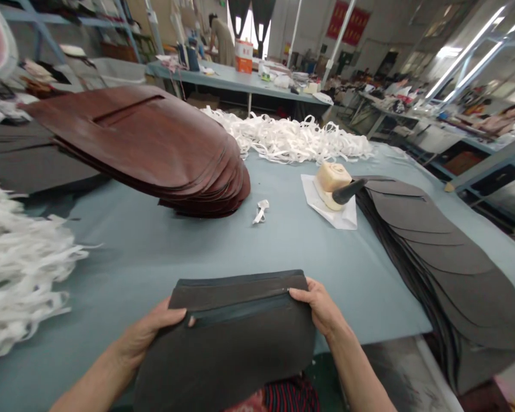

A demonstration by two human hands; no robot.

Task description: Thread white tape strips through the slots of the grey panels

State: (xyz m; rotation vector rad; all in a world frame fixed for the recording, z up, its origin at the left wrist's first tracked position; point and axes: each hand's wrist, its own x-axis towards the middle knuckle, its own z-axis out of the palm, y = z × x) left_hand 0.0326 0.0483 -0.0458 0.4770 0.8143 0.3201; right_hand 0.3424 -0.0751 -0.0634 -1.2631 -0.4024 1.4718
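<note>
At the far left, a heap of white strips [21,269] is spilling over a blue-green desk [154,252]. Beyond the left hand, a stack of brown panels [154,137] is lying with its layers fanning at the right end. The left hand [154,321] is gripping the left edge of a dark grey panel [240,337], thumb on top beside a long slot. The panel is tilting above the desk's near edge. Behind it, a small white scrap [261,212] is lying alone, and more white strips [292,137] are covering the back. The right hand [323,306] is pinching the panel's upper right corner. Farther right, a cream blocky object [333,176] with a black handle [349,191] is sitting on white paper [347,221], near overlapping dark grey panels [446,229] that are hanging over the near edge.
</note>
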